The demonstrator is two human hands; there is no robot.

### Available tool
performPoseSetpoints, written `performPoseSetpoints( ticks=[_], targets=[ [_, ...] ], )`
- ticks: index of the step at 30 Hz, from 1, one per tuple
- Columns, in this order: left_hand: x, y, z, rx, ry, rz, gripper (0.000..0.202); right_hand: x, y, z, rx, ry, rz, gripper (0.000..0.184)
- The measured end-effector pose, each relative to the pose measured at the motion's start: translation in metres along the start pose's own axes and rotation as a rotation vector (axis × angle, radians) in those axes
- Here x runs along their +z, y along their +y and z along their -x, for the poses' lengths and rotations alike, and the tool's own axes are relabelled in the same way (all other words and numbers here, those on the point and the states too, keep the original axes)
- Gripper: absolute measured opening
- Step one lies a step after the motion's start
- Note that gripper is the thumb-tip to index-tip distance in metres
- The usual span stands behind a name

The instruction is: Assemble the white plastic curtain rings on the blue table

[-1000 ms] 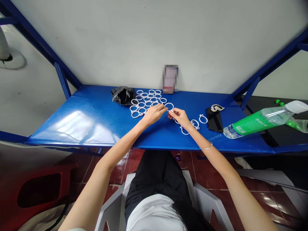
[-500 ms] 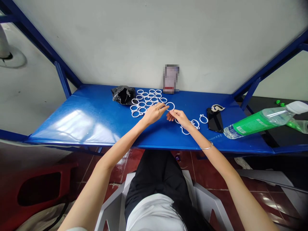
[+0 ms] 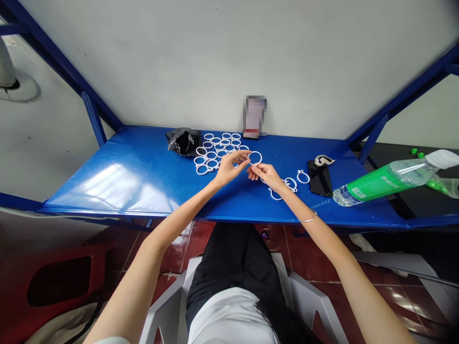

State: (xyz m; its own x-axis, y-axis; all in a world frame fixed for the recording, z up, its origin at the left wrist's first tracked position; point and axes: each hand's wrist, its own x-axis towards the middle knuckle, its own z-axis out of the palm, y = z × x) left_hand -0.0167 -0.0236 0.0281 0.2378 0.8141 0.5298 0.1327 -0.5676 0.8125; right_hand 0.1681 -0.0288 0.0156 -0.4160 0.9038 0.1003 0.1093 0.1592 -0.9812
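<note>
A white ring (image 3: 261, 158) stands just right of the center of the frame, above the blue table (image 3: 139, 153), its round face turned toward the camera. Being round, it shows no long axis; its lower edge points down to the right hand and its left edge lies toward the left hand.

The right hand (image 3: 267, 174), below and to the right, has the firmer contact: thumb and forefinger close on the ring's bottom edge, the other fingers curled beneath. The left hand (image 3: 230, 167) reaches in from the left at nearly the same level, thumb and forefinger parted in a loose arch, tips at the ring's left edge. Whether those tips grip or only touch cannot be told at this size. Neither hand has far to go: the ring sits between them.

Just behind and left of the left hand, more white rings (image 3: 212, 159) lie flat in a tight cluster, with a torn black bag (image 3: 182, 142) at its upper left. Beside and partly behind the right forearm, a few loose rings (image 3: 296, 185) overlap. Farther right lie a single ring (image 3: 303, 183), a dark phone (image 3: 320, 180) and a green-labeled bottle (image 3: 387, 182), steeply slanted in the view.
</note>
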Motion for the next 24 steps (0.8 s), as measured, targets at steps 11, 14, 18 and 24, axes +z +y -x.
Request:
performPoseSetpoints(
  ticks=[11,14,18,24],
  targets=[
    [-0.001,-0.009,-0.004,-0.224,-0.065,0.236,0.039,-0.002,0.008,-0.001,-0.004,0.011,0.038,0.051],
    [-0.001,-0.014,-0.004,-0.244,-0.08,0.268,0.028,-0.002,0.01,-0.001,-0.033,0.002,0.046,0.046],
    [0.001,-0.019,-0.003,-0.273,-0.091,0.257,0.023,-0.001,0.008,0.001,-0.079,0.001,0.126,0.044],
    [0.0,-0.017,-0.003,-0.282,-0.055,0.196,0.023,0.0,0.004,0.003,-0.11,-0.01,0.202,0.046]
  ],
)
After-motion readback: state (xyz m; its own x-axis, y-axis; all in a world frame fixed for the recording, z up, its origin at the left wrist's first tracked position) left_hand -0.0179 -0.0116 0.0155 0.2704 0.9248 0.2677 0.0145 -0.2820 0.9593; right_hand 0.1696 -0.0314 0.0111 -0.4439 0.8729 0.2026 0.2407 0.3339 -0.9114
